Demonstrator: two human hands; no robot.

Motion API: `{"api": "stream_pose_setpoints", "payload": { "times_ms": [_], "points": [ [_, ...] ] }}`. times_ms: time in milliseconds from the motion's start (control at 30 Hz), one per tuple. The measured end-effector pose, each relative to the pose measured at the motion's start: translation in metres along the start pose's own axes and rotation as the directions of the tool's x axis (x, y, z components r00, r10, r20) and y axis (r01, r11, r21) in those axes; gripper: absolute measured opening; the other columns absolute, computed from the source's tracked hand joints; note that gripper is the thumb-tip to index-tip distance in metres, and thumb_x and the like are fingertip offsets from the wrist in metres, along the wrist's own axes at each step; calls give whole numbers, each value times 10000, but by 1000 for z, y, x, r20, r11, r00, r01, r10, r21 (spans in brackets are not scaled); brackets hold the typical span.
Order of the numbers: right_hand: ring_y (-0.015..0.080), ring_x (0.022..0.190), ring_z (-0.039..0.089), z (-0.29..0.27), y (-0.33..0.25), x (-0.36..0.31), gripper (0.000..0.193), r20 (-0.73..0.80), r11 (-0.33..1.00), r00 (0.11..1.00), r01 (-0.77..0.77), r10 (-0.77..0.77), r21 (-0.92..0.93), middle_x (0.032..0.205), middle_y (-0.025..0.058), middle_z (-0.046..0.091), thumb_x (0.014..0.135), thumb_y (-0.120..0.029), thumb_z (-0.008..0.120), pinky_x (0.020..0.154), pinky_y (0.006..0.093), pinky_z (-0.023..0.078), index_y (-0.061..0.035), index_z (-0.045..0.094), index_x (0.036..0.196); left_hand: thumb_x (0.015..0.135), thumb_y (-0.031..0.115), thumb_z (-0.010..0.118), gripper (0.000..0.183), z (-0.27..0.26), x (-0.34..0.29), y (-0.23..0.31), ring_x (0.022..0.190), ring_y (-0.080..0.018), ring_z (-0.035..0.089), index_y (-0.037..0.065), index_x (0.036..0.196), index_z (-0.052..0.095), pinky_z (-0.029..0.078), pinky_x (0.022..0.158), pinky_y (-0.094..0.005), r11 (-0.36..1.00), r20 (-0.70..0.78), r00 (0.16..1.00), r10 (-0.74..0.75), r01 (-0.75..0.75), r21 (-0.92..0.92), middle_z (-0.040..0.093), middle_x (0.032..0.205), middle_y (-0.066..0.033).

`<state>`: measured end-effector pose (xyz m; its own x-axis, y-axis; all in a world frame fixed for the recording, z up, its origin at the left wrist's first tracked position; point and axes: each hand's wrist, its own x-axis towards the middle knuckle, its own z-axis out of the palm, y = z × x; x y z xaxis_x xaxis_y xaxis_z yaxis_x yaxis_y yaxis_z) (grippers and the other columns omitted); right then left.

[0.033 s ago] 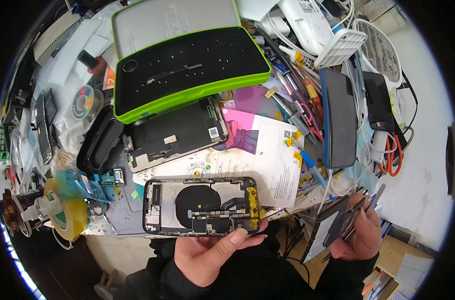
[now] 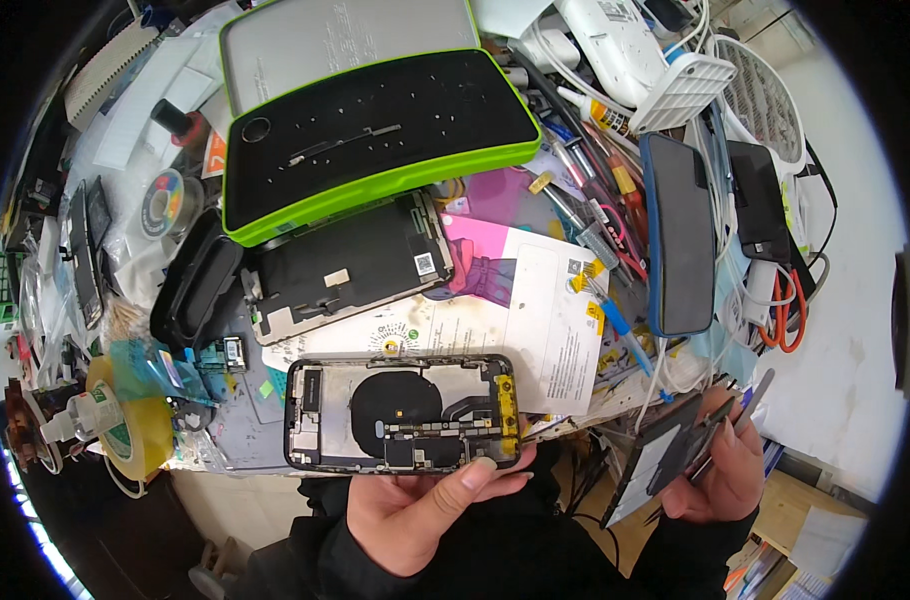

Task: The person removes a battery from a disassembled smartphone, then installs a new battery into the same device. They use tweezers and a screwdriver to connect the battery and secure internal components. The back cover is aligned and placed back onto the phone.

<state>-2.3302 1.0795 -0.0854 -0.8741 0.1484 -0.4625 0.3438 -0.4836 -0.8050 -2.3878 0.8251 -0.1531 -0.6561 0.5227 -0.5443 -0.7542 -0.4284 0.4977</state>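
My left hand (image 2: 410,515) grips an opened phone body (image 2: 310,440) by its lower edge, thumb on the rim near the right end. Inside it show a round black pad, a circuit board and yellow tape along the right side. My right hand (image 2: 720,470) is closed around a flat, black-edged rectangular part (image 2: 643,462) with a grey face, tilted on edge. A slim metal tool (image 2: 757,398) sticks up between the same fingers; its kind is not plain. Beyond the phone body lies a detached phone screen (image 2: 350,270), its dark inner side up.
A green-rimmed black tray (image 2: 375,150) holds tiny screws and a thin metal strip. To its right lie pens and screwdrivers (image 2: 600,175), a blue-cased phone (image 2: 678,235) and orange-handled scissors (image 2: 792,315). A tape roll (image 2: 140,425) and bottle (image 2: 75,420) stand left, by a solder spool (image 2: 168,203).
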Motion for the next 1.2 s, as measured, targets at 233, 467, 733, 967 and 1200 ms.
{"api": "stream_pose_setpoints", "payload": {
  "times_ms": [233, 467, 733, 967, 1200],
  "points": [
    [146, 407, 546, -10, 0, 1, 452, 42, 988, 999, 40, -34, -151, 856, 306, 676, 990, -321, 632, 302, 235, 280, 122, 566, 1055, 1053, 140, 549, 364, 8, 2, 19, 1038, -411, 709, -88, 1333, 504, 627, 868, -517, 946, -137, 936, -325, 323, -35, 676, 1166, -306],
    [163, 407, 552, 4, 0, -1, 457, -50, 967, 997, 38, -53, -251, 824, 269, 687, 959, -293, 698, 369, 280, 441, 137, 594, 1071, 1074, 172, 514, 386, -5, 3, 22, 1211, -436, 625, -93, 1352, 480, 566, 995, -524, 907, 35, 919, -392, 392, -155, 607, 1297, -328],
    [173, 429, 569, 3, -2, -4, 458, -52, 976, 998, 8, -19, -216, 789, 242, 677, 973, -280, 687, 392, 288, 472, 144, 575, 1105, 1100, 188, 437, 426, -10, 2, 17, 1280, -451, 571, -87, 1424, 402, 512, 1065, -538, 906, 106, 919, -379, 392, -162, 552, 1372, -334],
    [176, 447, 580, 8, 0, -6, 459, -39, 971, 999, 20, -30, -236, 800, 244, 677, 978, -277, 676, 393, 277, 443, 150, 577, 1112, 1069, 57, 423, 518, -8, 2, 30, 1407, -418, 446, -99, 1526, 233, 416, 1154, -534, 840, 214, 885, -414, 462, -286, 417, 1503, -332],
    [239, 566, 661, 17, -4, -11, 399, -12, 979, 1000, 15, -18, -204, 870, 266, 681, 967, -235, 677, 467, 292, 497, 145, 607, 1065, 964, -79, 458, 713, -13, 2, 33, 1510, -376, 295, -87, 1573, 87, 274, 1236, -531, 749, 333, 858, -391, 507, -427, 226, 1626, -298]
  ]
}}
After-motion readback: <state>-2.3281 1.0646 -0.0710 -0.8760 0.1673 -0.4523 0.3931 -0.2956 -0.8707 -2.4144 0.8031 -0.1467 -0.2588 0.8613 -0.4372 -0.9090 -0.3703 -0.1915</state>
